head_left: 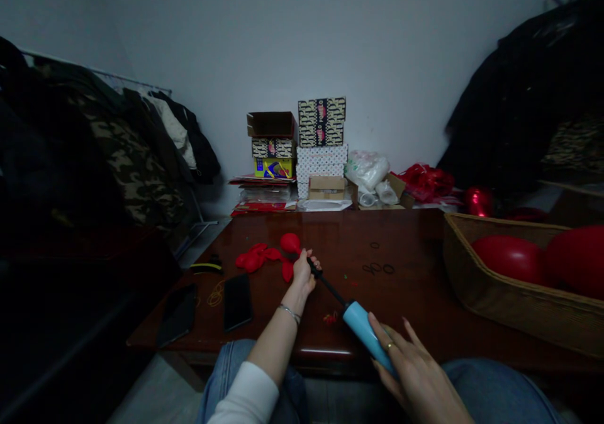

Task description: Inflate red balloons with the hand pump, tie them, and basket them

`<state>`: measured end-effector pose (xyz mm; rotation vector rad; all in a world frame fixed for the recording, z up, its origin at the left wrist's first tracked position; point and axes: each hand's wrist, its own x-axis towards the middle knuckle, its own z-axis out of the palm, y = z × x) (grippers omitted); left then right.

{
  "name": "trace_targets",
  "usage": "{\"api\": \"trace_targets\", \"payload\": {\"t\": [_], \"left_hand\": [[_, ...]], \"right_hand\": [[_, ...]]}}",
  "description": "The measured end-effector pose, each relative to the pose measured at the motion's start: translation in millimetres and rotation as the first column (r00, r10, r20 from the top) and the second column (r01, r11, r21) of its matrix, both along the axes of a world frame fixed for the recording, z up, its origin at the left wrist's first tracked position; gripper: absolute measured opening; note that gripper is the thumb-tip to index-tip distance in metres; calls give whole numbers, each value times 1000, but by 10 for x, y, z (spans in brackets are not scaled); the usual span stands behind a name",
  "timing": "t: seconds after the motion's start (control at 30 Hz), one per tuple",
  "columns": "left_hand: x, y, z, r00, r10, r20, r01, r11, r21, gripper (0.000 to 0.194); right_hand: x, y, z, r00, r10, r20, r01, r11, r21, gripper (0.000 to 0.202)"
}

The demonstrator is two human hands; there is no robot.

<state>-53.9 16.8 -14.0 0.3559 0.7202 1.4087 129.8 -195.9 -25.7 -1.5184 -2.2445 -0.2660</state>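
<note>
Nearest the viewer, at the front edge of the desk, the right hand holds the blue body of the pump, with some fingers laid along it and others lifted off. The pump slants away and leftward, its black rod extended. The left hand is closed around the black far end, near the middle of the desk. Just beyond that hand, a small rounded red balloon sits at the fingers; whether it is fitted on the pump cannot be told.

Toward the front left corner lie two dark flat devices, with yellow bands between them. A small red-and-yellow bundle lies near the front edge, left of the pump. Limp red balloons lie left of the rounded one. Black loops lie right of centre. A wicker basket at the right edge carries large red balloons. Beyond the far edge stand stacked boxes, with clear plastic packaging to their right.
</note>
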Motion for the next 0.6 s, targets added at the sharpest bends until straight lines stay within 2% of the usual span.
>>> {"api": "trace_targets", "payload": {"t": [0.1, 0.2, 0.43, 0.6], "left_hand": [[11, -22, 7, 999, -20, 40, 19, 1000, 18, 24], [0, -31, 4, 997, 12, 74, -12, 1000, 1, 26], [15, -103, 47, 982, -60, 177, 71, 996, -54, 27], [79, -170, 61, 981, -73, 177, 82, 996, -43, 28]], "right_hand": [[34, -27, 4, 1000, 8, 12, -8, 1000, 4, 68], [7, 17, 36, 1000, 0, 8, 0, 1000, -3, 67], [-191, 251, 217, 999, -45, -3, 45, 996, -81, 58], [-373, 444, 352, 997, -80, -7, 78, 986, -151, 57]]}}
